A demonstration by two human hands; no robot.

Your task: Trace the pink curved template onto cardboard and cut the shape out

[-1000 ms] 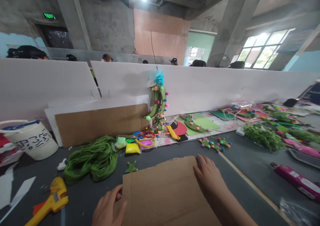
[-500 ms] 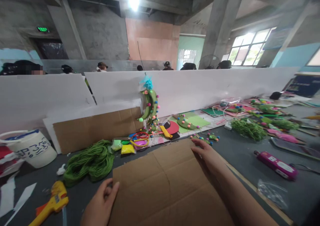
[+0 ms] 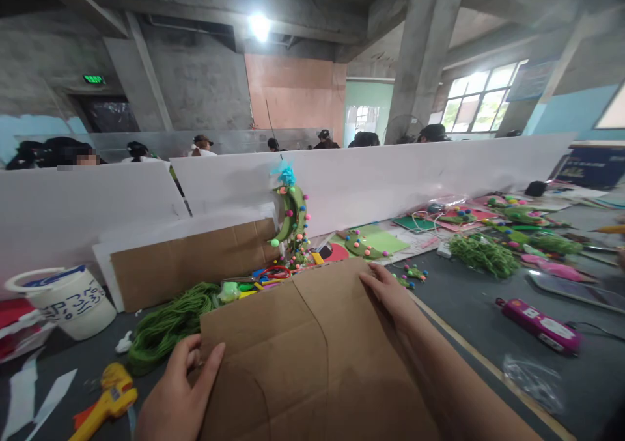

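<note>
While a large cardboard sheet (image 3: 312, 356) is raised off the grey table (image 3: 488, 311) and tilted toward the camera, its left edge is pinched by the left hand (image 3: 176, 395), thumb on the front face, the grip closed on the board. The right hand (image 3: 390, 291) is laid flat near the top right corner, fingers spread, so the sheet is braced rather than clamped. Green cord (image 3: 166, 327) and a yellow glue gun (image 3: 105, 402) lie just left of it.
</note>
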